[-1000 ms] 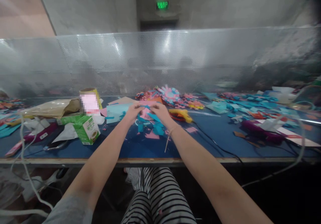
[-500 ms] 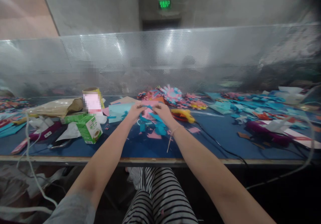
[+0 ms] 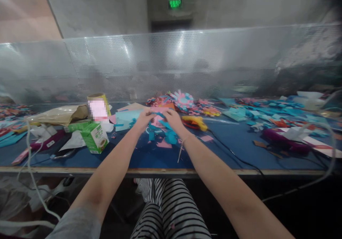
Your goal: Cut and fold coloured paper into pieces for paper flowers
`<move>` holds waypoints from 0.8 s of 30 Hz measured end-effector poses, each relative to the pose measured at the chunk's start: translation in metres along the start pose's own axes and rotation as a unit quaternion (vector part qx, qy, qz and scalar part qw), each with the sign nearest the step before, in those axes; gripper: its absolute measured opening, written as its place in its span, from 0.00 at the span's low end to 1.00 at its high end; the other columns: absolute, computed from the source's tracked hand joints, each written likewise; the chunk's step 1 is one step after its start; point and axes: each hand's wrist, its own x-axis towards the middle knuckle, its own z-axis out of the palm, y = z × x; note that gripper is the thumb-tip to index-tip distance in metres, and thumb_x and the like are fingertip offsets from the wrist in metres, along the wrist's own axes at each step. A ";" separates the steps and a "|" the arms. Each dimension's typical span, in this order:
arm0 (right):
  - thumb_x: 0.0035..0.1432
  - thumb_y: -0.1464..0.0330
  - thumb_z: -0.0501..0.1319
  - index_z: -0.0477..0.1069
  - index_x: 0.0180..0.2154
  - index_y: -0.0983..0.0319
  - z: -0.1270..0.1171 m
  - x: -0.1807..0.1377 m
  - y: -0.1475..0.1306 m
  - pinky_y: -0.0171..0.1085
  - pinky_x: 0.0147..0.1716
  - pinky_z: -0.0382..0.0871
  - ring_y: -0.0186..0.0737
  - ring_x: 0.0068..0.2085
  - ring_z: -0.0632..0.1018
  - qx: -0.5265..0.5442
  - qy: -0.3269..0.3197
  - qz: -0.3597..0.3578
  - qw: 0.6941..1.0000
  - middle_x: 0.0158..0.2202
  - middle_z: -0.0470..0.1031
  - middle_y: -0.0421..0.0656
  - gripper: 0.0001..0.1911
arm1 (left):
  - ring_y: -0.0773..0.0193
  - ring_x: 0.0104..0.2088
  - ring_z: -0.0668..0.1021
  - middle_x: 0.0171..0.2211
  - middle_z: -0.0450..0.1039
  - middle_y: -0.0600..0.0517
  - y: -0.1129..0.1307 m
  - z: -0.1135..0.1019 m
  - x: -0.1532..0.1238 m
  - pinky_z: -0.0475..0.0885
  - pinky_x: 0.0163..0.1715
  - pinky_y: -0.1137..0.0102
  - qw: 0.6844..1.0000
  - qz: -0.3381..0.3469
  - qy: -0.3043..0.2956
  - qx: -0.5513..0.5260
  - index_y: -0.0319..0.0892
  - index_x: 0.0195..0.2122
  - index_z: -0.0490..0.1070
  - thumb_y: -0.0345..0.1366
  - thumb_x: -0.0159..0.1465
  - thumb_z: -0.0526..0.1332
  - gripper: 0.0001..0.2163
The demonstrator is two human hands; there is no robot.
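Both arms reach out over the blue table [image 3: 229, 149]. My left hand [image 3: 143, 120] and my right hand [image 3: 173, 119] are close together, fingers pinched on a small blue and pink paper piece [image 3: 158, 115] held between them. Below the hands lies a heap of blue and pink paper scraps [image 3: 164, 137]. A paper flower of pink and blue strips [image 3: 183, 100] lies just beyond my hands.
A yellow glue gun [image 3: 195, 122] with a black cord lies right of my hands. A green carton [image 3: 94, 138], a tape roll [image 3: 96, 107] and a brown bag [image 3: 58, 114] stand at left. More paper scraps [image 3: 264, 116] cover the right. A perforated metal screen [image 3: 171, 64] backs the table.
The hands stay together on the paper piece, with only slight finger shifts. The view has drifted a little.
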 end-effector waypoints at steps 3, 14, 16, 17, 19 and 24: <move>0.42 0.60 0.56 0.63 0.23 0.62 0.000 0.002 0.004 0.36 0.29 0.64 0.33 0.26 0.67 -0.017 0.005 -0.022 1.000 0.23 0.65 0.38 0.11 | 0.74 0.15 0.64 0.13 0.61 0.58 -0.003 -0.001 0.001 0.57 0.17 0.76 1.000 0.016 -0.012 0.010 0.38 0.24 0.68 0.33 0.45 0.62 0.06; 0.36 0.66 0.57 0.61 0.24 0.62 0.003 0.008 0.010 0.34 0.30 0.58 0.31 0.28 0.64 0.095 -0.039 -0.006 0.995 0.25 0.63 0.36 0.09 | 0.74 0.16 0.65 0.15 0.62 0.59 -0.006 0.000 0.003 0.58 0.18 0.76 0.998 0.043 -0.033 0.031 0.39 0.26 0.68 0.34 0.47 0.62 0.06; 0.35 0.66 0.58 0.61 0.23 0.62 0.003 0.006 0.008 0.33 0.29 0.57 0.31 0.27 0.63 0.107 -0.042 -0.008 0.993 0.23 0.62 0.36 0.09 | 0.74 0.17 0.65 0.16 0.63 0.58 -0.005 0.001 0.002 0.59 0.18 0.75 0.998 0.046 -0.029 0.038 0.39 0.26 0.68 0.34 0.47 0.62 0.06; 0.35 0.67 0.57 0.60 0.22 0.62 0.003 0.005 0.006 0.33 0.28 0.56 0.30 0.26 0.62 0.108 -0.041 -0.007 0.993 0.22 0.61 0.35 0.08 | 0.74 0.17 0.65 0.16 0.63 0.58 -0.005 0.001 0.002 0.59 0.18 0.75 0.998 0.046 -0.027 0.040 0.39 0.26 0.68 0.34 0.47 0.62 0.07; 0.36 0.67 0.57 0.59 0.21 0.62 0.003 0.004 0.005 0.32 0.27 0.54 0.29 0.25 0.61 0.107 -0.040 0.002 0.993 0.21 0.59 0.34 0.08 | 0.74 0.17 0.66 0.17 0.63 0.58 -0.004 0.002 0.001 0.59 0.18 0.75 0.998 0.042 -0.026 0.042 0.39 0.27 0.68 0.35 0.46 0.62 0.07; 0.36 0.67 0.57 0.58 0.20 0.62 0.002 0.003 0.002 0.32 0.25 0.52 0.29 0.24 0.59 0.106 -0.032 0.022 0.994 0.19 0.57 0.33 0.08 | 0.74 0.17 0.66 0.18 0.64 0.58 -0.003 0.003 0.000 0.59 0.18 0.75 0.997 0.046 -0.037 0.039 0.39 0.29 0.68 0.35 0.47 0.62 0.09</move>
